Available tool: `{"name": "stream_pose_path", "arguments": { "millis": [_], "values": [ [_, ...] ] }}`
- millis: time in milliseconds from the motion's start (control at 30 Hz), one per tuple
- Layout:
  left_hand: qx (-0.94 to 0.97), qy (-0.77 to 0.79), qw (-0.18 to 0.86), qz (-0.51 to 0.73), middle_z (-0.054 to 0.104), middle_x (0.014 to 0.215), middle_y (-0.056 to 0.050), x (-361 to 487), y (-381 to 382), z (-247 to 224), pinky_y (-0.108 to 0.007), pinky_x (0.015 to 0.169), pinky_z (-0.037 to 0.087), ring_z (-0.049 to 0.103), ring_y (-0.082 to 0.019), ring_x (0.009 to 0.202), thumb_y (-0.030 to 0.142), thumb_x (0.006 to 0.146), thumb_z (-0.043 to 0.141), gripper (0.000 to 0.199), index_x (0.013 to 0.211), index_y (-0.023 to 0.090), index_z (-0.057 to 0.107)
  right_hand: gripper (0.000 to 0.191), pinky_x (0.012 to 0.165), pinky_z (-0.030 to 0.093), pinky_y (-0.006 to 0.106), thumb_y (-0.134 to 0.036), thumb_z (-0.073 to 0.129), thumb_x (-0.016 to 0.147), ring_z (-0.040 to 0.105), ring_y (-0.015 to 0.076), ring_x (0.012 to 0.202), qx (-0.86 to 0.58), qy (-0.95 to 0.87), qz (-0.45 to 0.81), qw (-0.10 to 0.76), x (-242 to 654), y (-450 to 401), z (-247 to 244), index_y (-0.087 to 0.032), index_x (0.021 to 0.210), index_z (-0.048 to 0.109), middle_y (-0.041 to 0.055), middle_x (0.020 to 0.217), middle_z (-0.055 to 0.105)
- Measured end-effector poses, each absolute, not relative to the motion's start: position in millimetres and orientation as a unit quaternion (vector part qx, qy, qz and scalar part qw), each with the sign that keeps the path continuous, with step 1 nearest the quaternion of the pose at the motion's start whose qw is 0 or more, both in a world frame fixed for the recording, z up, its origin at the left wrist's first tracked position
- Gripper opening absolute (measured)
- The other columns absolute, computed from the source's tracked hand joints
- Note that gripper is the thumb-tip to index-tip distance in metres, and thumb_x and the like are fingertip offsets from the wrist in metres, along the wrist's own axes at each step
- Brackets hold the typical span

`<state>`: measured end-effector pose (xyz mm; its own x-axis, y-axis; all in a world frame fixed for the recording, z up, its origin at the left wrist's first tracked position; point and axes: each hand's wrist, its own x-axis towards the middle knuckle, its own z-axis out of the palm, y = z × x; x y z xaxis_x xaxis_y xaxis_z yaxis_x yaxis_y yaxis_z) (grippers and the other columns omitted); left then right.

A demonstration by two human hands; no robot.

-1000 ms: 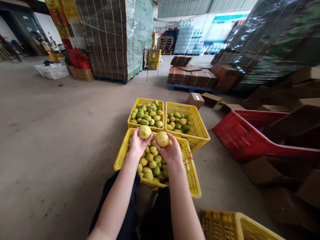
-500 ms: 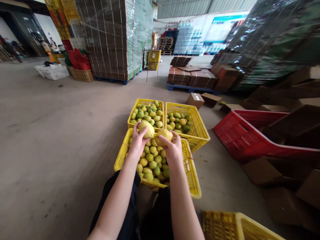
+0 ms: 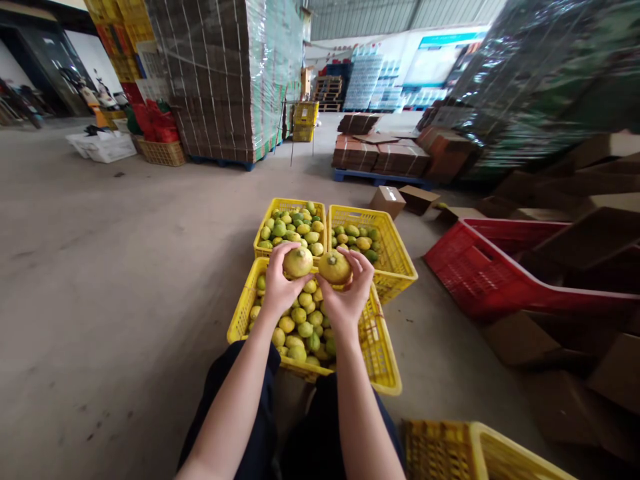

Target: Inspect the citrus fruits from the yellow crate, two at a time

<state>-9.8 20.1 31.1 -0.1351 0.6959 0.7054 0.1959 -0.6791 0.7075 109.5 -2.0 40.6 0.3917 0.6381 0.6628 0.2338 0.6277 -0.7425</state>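
Observation:
My left hand (image 3: pixel 281 283) grips a yellow lemon (image 3: pixel 299 262) between thumb and fingers, its stem end turned toward me. Beside it, my right hand (image 3: pixel 349 293) holds a second lemon (image 3: pixel 334 268), also stem end toward me. The two fruits are side by side, slightly apart, above the near yellow crate (image 3: pixel 387 353). Many yellow and green lemons (image 3: pixel 305 329) fill that crate, partly hidden by my hands and forearms. Behind it stand a full yellow crate (image 3: pixel 257 243) on the left and a partly filled yellow crate (image 3: pixel 400 257) on the right.
A red crate (image 3: pixel 450 267) holding cardboard stands to the right, with cardboard boxes (image 3: pixel 525 337) around it. Another yellow crate (image 3: pixel 445 447) is at the lower right. Farther back are flattened cartons on a blue pallet (image 3: pixel 380 178) and a tall wrapped stack (image 3: pixel 215 87).
Both lemons have been turned in my fingers, so their stem ends now face me. My right hand's fingers have moved round to the fruit's right side.

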Motion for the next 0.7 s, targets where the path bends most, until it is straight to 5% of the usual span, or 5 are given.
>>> {"name": "stream_pose_path", "arguments": {
  "millis": [467, 700],
  "values": [
    [0.566, 0.339, 0.300, 0.689, 0.061, 0.115, -0.006, -7, 9, 46, -0.040, 0.108, 0.037, 0.054, -0.026, 0.117, 0.024, 0.062, 0.085, 0.048, 0.106, 0.026, 0.065, 0.054, 0.103, 0.045, 0.044, -0.011, 0.069, 0.067, 0.056, 0.0235, 0.117, -0.408, -0.511, 0.171, 0.737, 109, -8, 48, -0.027, 0.114, 0.048, 0.0057, 0.118, 0.058],
    [0.583, 0.336, 0.277, 0.686, 0.060, 0.117, -0.006, -7, 10, 45, -0.039, 0.108, 0.037, 0.053, -0.025, 0.118, 0.019, 0.067, 0.081, 0.048, 0.110, 0.026, 0.063, 0.053, 0.102, 0.045, 0.043, -0.010, 0.068, 0.066, 0.056, 0.0236, 0.117, -0.408, -0.509, 0.176, 0.737, 108, -8, 48, -0.026, 0.113, 0.049, 0.0056, 0.118, 0.059]
  ]
}}
